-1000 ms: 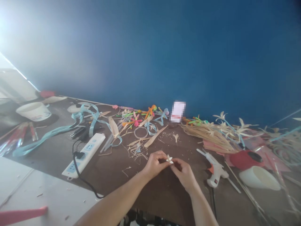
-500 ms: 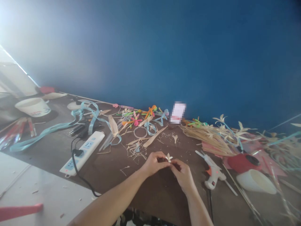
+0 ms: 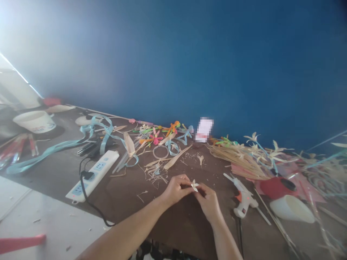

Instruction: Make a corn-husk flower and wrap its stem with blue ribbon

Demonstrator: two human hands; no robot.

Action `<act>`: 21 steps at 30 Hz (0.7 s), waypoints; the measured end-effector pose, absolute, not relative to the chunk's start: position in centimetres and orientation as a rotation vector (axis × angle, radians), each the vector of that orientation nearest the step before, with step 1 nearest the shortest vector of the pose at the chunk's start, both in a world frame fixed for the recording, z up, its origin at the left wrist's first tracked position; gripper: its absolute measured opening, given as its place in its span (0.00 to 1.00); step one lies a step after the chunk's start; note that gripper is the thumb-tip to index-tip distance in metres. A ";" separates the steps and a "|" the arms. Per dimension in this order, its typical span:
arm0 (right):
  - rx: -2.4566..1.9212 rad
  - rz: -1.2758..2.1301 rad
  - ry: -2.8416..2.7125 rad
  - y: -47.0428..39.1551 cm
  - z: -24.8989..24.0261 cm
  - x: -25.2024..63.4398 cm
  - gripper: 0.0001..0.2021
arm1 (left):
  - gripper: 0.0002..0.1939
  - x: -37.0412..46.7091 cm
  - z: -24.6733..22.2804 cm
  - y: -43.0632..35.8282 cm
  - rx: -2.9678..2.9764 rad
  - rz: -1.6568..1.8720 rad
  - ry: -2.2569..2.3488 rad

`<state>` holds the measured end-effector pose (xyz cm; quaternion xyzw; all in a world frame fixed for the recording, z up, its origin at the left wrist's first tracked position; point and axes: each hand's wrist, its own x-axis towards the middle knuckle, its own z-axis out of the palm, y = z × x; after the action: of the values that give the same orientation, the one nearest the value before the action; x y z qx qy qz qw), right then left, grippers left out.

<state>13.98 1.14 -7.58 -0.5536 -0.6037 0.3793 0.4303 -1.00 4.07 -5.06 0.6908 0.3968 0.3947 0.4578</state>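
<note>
Small white flower point(image 3: 194, 186) pinched above desk point(image 3: 189, 224); fingers of left hand point(image 3: 175, 189) and right hand point(image 3: 209, 203) clamped on it; glue gun point(image 3: 246, 198) laid at right.

- Blue wall point(image 3: 206, 61) is filling twelve o'clock.
- Light point(image 3: 8, 25) is glaring at ten.
- Brown tabletop point(image 3: 179, 224) is stretching toward six.
- Pale floor point(image 3: 59, 220) is showing at eight.

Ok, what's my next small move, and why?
I'd probably hold the pale flower with your left hand alone, freeing your right hand for the white glue gun: both hands are at the flower, and the gun lies to the right, a glue stick protruding.
</note>
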 end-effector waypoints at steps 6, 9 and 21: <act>-1.394 0.911 -1.509 1.1 -7.4 13.9 0.09 | 0.11 -1.0 -5.1 4.2 1.716 0.995 0.938; -1.398 0.907 -1.515 1.1 -7.2 13.9 0.08 | 0.10 -1.0 -5.0 4.2 1.704 1.019 0.918; -1.279 1.168 -1.413 -0.8 -3.4 10.6 0.06 | 0.11 0.1 -2.6 10.1 0.662 1.369 0.942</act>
<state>10.61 -0.81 -3.36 -0.5145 -0.5684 0.4697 0.4377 0.12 10.14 -2.58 0.2888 0.4105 0.5968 0.6261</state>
